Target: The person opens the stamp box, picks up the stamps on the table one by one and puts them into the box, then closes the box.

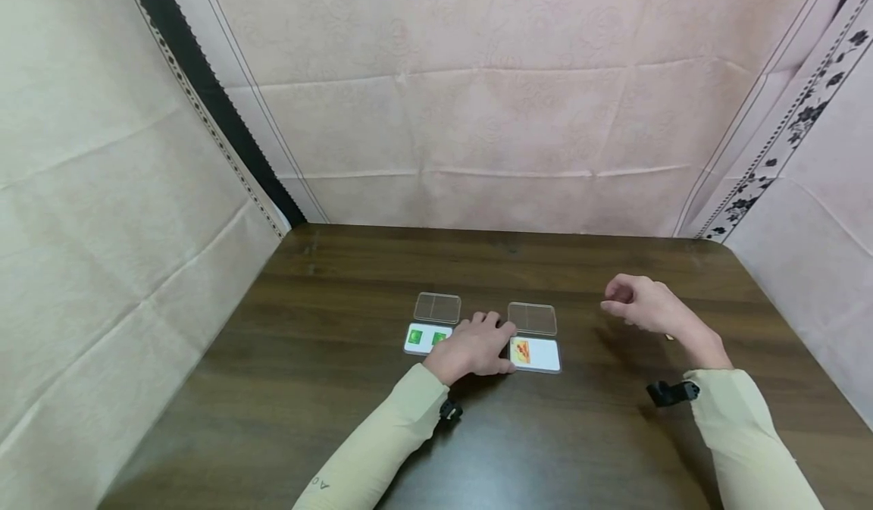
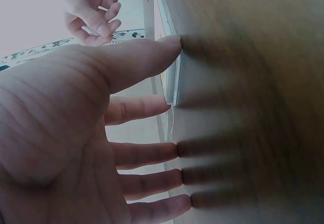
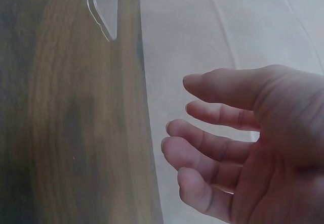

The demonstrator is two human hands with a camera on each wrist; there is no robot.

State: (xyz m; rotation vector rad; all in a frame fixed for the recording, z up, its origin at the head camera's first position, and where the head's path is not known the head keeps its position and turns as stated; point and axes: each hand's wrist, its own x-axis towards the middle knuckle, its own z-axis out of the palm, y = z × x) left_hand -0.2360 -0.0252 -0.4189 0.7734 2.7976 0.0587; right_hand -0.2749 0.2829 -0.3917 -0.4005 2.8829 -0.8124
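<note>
Lies flat on the brown table (image 1: 546,427) as an opened case (image 1: 543,355) with clear lid (image 1: 532,318) and orange picture (image 1: 522,351), near a second case (image 1: 427,337) with green pictures (image 1: 415,336)

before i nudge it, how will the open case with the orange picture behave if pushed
The case looks flat and low, so probably slides rather than tips. Its thin clear lid may flex or crack.

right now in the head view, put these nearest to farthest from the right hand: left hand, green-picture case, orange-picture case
1. orange-picture case, on the right
2. left hand, in the middle
3. green-picture case, on the left
</note>
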